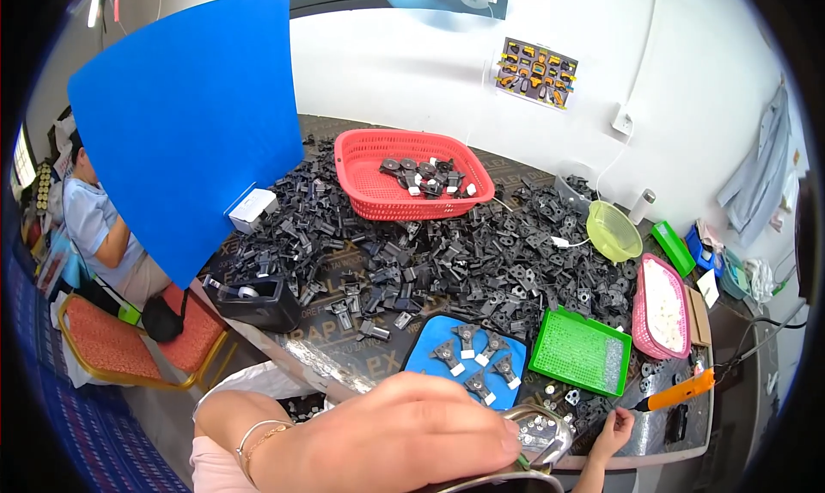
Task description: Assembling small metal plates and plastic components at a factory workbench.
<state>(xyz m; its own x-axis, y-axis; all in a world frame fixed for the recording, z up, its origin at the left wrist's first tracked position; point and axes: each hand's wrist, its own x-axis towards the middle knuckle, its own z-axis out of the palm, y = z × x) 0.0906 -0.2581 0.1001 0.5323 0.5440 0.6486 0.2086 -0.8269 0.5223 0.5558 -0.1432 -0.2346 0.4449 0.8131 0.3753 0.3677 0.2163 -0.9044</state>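
Close up at the bottom, my left hand (404,428), a bracelet on its wrist, is closed on a shiny metal mug (559,446) with a curved handle. Most of the mug is cut off by the lower edge. Farther right, my right hand (614,428) has its fingertips pinched together at the table's front edge; whatever they hold is too small to make out. Just beyond it lies an orange corded hand tool (681,391). Ahead of my left hand is a blue mat (434,338) carrying several black parts with white ends (492,349).
Loose black plastic parts (447,265) are heaped over the table. Around them stand a red basket (365,205), green tray (563,367), yellow bowl (612,232), pink basket (643,325) and black tape dispenser (273,312). A blue panel (193,132) rises at left; a person (94,222) sits behind it.
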